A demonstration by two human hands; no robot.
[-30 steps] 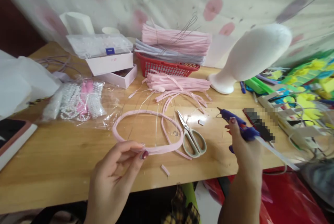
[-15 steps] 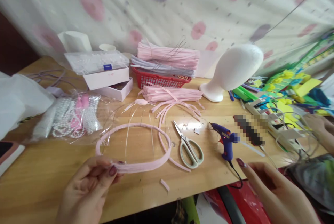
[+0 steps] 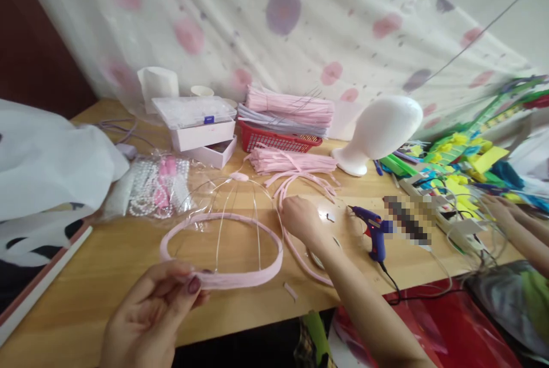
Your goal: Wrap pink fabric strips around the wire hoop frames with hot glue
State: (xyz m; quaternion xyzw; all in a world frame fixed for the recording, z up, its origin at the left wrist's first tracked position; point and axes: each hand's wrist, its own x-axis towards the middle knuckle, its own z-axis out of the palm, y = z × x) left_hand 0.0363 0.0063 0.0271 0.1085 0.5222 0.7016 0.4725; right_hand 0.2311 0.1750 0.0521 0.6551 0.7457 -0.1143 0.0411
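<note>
My left hand (image 3: 150, 314) pinches the near edge of a pink wrapped hoop (image 3: 266, 236), from which thin wires arch up. My right hand (image 3: 300, 218) reaches across the table and rests palm down beside the hoop's right side, over loose pink strips (image 3: 300, 254) where the scissors lay. Its fingers point away from me and are hidden. A blue glue gun (image 3: 374, 231) stands on the table just right of that hand, with nothing holding it.
A red basket (image 3: 278, 140) stacked with pink strips, a bead box (image 3: 197, 116), a bag of pearls (image 3: 158, 188) and a white foam head (image 3: 381, 125) sit behind. Another person's hands (image 3: 501, 208) work at the right among coloured craft pieces. A white bag (image 3: 47, 162) lies left.
My right hand set down the glue gun, drew back, then reached forward to the spot by the scissors. My left hand kept its hold on the hoop. The view tilted up.
</note>
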